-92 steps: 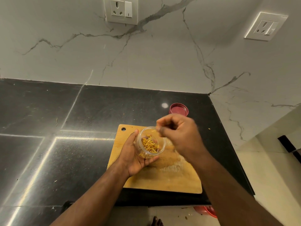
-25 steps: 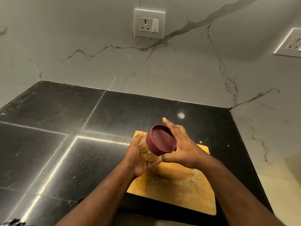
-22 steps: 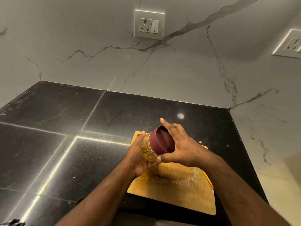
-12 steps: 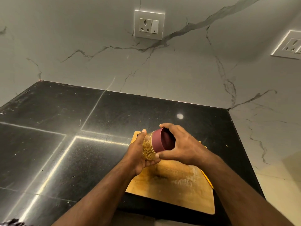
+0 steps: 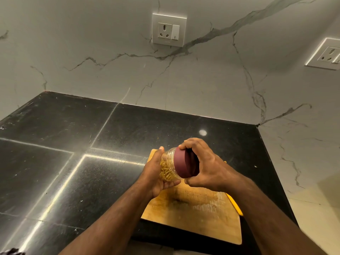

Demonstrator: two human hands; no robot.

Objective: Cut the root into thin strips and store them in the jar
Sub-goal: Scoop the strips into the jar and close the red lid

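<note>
Both hands closed the jar (image 5: 168,167): task nearly done.
Left grip (image 5: 156,173) held jar of strips (image 5: 165,172); right grip (image 5: 207,166) clasped lid (image 5: 181,165), not visibly tight.

No words, numbers or brand names to read anywhere. Nothing printed on the jar (image 5: 168,167), its lid (image 5: 184,164), the cutting board (image 5: 198,210) or the wall sockets (image 5: 169,30).
</note>
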